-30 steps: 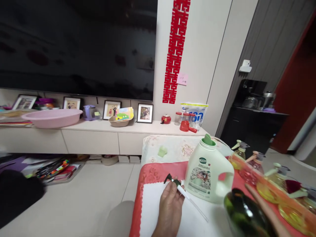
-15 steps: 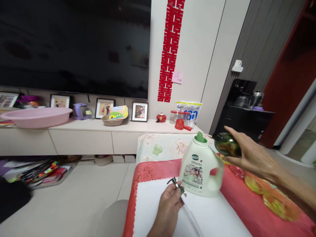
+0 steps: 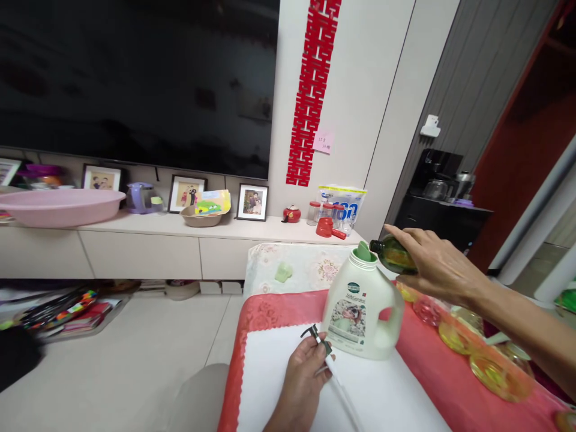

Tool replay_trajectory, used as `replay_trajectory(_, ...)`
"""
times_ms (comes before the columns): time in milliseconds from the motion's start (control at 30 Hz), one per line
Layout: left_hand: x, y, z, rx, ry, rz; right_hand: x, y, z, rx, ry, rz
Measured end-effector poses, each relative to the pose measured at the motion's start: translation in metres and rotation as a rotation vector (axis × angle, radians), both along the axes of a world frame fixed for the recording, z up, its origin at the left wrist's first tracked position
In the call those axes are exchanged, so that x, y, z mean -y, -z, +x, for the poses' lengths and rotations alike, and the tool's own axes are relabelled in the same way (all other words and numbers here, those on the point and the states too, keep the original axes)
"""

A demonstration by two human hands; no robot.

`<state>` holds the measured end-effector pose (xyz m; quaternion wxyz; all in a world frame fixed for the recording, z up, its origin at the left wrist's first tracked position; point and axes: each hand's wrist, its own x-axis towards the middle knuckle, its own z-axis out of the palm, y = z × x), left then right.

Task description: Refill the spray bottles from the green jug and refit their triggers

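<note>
A dark green bottle (image 3: 396,254) lies tilted nearly level in my right hand (image 3: 434,264), its neck at the mouth of a big pale jug (image 3: 360,306). The jug stands upright on the table, with a handle on its right, a picture label and a green spout piece (image 3: 363,251) in its opening. My left hand (image 3: 306,372) is closed around a pump dispenser head (image 3: 320,342), whose long white tube trails down over the white sheet. Whether liquid leaves the bottle cannot be made out.
Yellow and pink see-through dishes (image 3: 497,375) line the table's right side. A light green cap-like piece (image 3: 283,272) lies on the flowered cloth behind. On the cabinet stand a red scoop (image 3: 324,227), lidded jars, photo frames and a pink basin (image 3: 67,207).
My right hand has moved left with the bottle, bringing its neck to the jug's mouth. My left hand still holds the pump head in about the same place.
</note>
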<state>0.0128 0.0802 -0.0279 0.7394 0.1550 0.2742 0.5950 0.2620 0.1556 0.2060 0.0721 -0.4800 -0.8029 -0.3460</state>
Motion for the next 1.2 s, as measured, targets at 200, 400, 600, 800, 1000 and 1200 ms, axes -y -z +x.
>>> replay_trajectory(200,0.001,-0.002,0.000,0.012,-0.009,-0.001,0.002,-0.006,-0.008,0.097,0.043,0.035)
replay_trajectory(400,0.001,-0.002,0.000,0.009,-0.001,0.003,0.001,-0.013,-0.012,0.161,0.042,0.052)
replay_trajectory(600,0.000,0.001,0.001,0.011,-0.005,0.000,0.002,-0.018,-0.014,0.199,0.017,0.071)
replay_trajectory(800,0.001,0.005,0.001,0.019,0.001,0.006,0.003,-0.021,-0.018,0.246,0.005,0.109)
replay_trajectory(1000,-0.001,0.008,0.003,0.035,-0.008,-0.009,0.001,-0.022,-0.018,0.270,-0.026,0.149)
replay_trajectory(1200,-0.002,0.006,0.001,0.029,0.010,-0.030,0.002,-0.024,-0.018,0.311,-0.029,0.169)
